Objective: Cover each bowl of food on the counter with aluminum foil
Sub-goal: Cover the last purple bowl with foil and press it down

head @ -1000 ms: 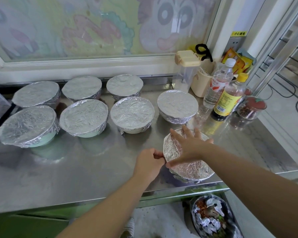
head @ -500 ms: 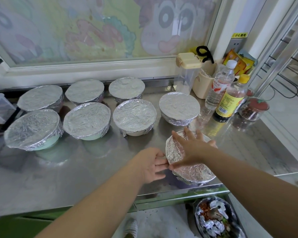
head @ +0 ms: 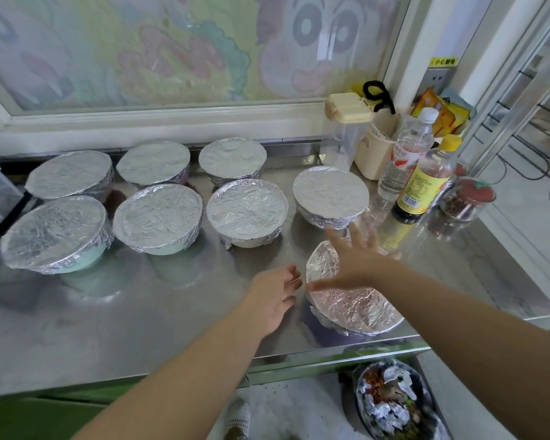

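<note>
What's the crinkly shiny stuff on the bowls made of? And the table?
The covers look like aluminum foil: thin, silvery and full of fine creases. The counter seems to be stainless steel: smooth, grey and softly shiny, with blurry reflections on it.

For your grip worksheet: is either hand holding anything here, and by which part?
Nothing is held. The right hand is spread open over the nearest foil-covered bowl; the left hand is open beside its left rim.

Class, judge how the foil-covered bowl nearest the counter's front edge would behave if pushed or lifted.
The nearest bowl probably slides easily on the smooth steel counter. Its crinkled foil likely dents when pressed. Sitting near the edge, it could tip off.
</note>
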`<state>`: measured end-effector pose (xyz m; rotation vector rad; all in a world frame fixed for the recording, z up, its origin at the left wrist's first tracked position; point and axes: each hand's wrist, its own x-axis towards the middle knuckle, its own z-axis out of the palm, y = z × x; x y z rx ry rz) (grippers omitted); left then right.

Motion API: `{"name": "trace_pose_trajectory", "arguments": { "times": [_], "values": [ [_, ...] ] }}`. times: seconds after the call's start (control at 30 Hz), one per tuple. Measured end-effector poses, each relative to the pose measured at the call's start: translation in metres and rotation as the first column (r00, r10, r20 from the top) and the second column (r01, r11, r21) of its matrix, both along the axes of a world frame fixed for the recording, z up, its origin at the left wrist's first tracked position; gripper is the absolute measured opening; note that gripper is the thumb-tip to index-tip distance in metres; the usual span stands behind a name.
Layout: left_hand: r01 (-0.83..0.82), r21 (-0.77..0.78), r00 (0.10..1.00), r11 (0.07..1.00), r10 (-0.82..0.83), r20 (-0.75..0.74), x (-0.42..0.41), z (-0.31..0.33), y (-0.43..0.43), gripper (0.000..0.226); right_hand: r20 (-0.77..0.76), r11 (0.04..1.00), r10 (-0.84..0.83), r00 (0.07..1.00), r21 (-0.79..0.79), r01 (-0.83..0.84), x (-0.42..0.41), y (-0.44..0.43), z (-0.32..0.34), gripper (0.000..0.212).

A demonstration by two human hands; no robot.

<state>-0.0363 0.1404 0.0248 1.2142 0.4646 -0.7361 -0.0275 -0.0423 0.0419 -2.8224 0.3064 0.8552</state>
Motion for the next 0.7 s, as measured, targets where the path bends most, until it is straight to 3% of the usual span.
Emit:
{"name": "trace_pose_trajectory", "arguments": {
  "times": [0.1,0.23,0.57,0.7],
  "values": [
    [0.105,0.28,0.962,0.954,-0.169,0.214,-0.013,-0.01,0.008,0.027,-0.033,0.996,0.08,0.996,0.043,-0.079,0.004,-0.004,-0.009,0.154],
    [0.176,0.543,0.797,0.821,-0.443,0.412,-0.025,-0.016,0.013,0.02,-0.028,0.997,0.062,0.998,0.056,-0.06,0.002,-0.003,-0.006,0.154],
    [0.134,0.787,0.585,0.603,-0.688,0.428,-0.009,-0.023,0.007,0.011,-0.013,0.998,0.06,0.998,0.002,-0.06,-0.004,0.001,-0.001,0.129],
    [0.125,0.844,0.409,0.522,-0.802,0.436,0.005,-0.021,0.013,0.01,-0.015,0.998,0.061,0.998,0.004,-0.061,-0.004,0.002,0.0,0.128]
  ]
}}
